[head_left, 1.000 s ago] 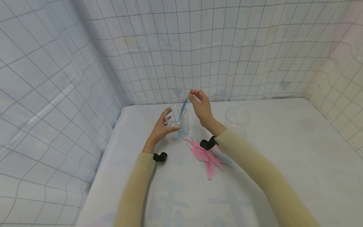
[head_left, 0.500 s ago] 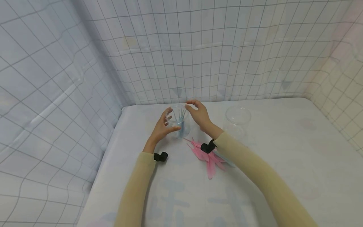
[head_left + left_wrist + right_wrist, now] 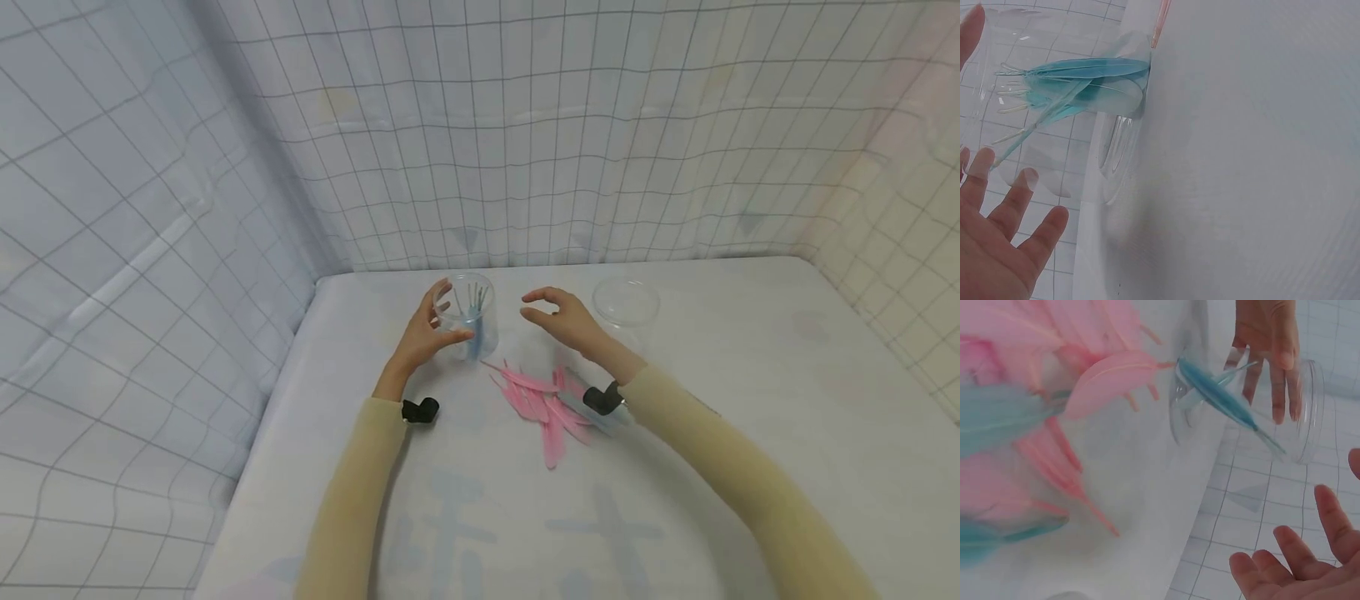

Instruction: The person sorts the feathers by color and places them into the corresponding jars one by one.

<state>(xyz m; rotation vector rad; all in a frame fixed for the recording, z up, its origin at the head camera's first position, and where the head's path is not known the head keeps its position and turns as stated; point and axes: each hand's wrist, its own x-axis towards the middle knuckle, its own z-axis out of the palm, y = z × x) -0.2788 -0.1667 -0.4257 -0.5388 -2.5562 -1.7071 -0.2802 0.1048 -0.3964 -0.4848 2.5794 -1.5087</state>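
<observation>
My left hand (image 3: 422, 340) holds a clear round jar (image 3: 489, 325) from its left side, thumb in front and fingers behind. Several blue feathers (image 3: 1085, 78) stand inside the jar, quill ends toward its mouth. To the right of the jar, my right hand (image 3: 573, 323) hovers with thumb and fingers apart and nothing between them; its spread fingers also show in the right wrist view. Below and between the hands lies a loose pile of pink feathers (image 3: 553, 442), with a few blue feathers (image 3: 1004, 419) mixed in. The right wrist partly covers the pile's right end.
A second clear jar (image 3: 627, 323) stands at the back right, its lower part hidden behind my right forearm. The white-covered table (image 3: 780, 350) reaches back to a gridded cloth wall (image 3: 525, 167). Similar cloth hangs at both sides.
My right hand lowered a blue feather into the jar and let it go. It then moved away to the right, fingers parted. The left hand stayed at the jar.
</observation>
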